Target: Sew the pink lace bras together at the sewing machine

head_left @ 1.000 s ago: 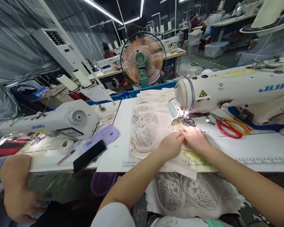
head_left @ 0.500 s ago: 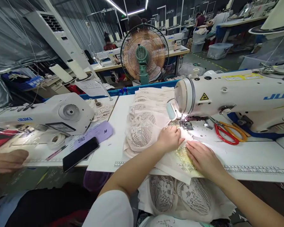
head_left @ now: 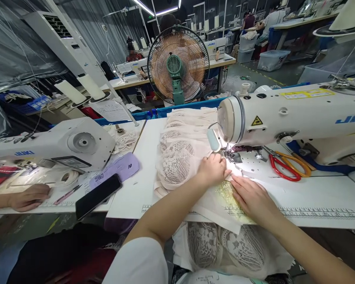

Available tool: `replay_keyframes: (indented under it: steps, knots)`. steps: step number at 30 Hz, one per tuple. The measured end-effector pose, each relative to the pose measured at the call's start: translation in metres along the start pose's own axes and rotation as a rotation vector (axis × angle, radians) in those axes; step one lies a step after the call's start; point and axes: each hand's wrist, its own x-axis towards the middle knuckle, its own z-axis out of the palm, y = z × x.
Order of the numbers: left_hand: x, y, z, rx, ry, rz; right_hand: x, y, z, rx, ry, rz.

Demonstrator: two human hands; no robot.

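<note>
Pale lace fabric of a bra [head_left: 226,193], tinted yellow in part, lies on the sewing table by the lit needle and presser foot [head_left: 229,154] of a sewing machine [head_left: 263,110]. Just left of the foot, my left hand [head_left: 213,169] is closed on the fabric with bent fingers. My right hand [head_left: 250,193] lies on its right edge, fingers stretched and fairly flat, the thumb hidden. Beside my left forearm is a stack of lace bra pieces [head_left: 176,157]. More lace cups [head_left: 207,242] hang below the table edge, over my lap.
Red-handled scissors [head_left: 284,169] and an orange-handled pair [head_left: 301,161] lie right of the needle. To the left are a phone [head_left: 99,197], a purple card [head_left: 127,167] and a second machine [head_left: 83,142] with a co-worker's hand [head_left: 31,197]. A fan [head_left: 177,67] stands behind.
My hands stay nearly in place on the fabric, which has shifted slightly under them. The co-worker's hand on the left has moved to the right. The view has turned slightly.
</note>
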Motion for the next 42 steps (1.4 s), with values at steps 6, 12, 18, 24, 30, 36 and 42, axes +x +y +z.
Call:
replay_keyframes:
  steps: [6, 12, 18, 24, 30, 36, 42]
  knots:
    - [0.0, 0.001, 0.002, -0.006, -0.002, -0.019, 0.001, -0.001, 0.001, 0.023, -0.021, 0.008]
    - [0.013, -0.015, -0.002, -0.006, -0.04, 0.026, 0.015, -0.015, 0.008, 0.041, -0.041, 0.042]
    - [0.009, -0.014, -0.014, 0.024, 0.018, 0.164, 0.028, -0.024, 0.016, 0.084, -0.039, 0.077]
    - [-0.027, 0.012, -0.009, -0.101, -0.054, 0.035, 0.028, -0.02, 0.008, 0.195, -0.073, 0.059]
    - [-0.037, 0.004, -0.008, 0.018, -0.122, 0.067, 0.01, -0.008, -0.002, 0.28, 0.008, 0.08]
    - [-0.035, -0.008, -0.009, 0.054, -0.112, 0.17, -0.006, 0.004, -0.007, 0.322, 0.025, 0.2]
    - [-0.036, -0.009, -0.01, 0.018, -0.1, 0.183, -0.004, 0.004, -0.006, 0.36, 0.005, 0.25]
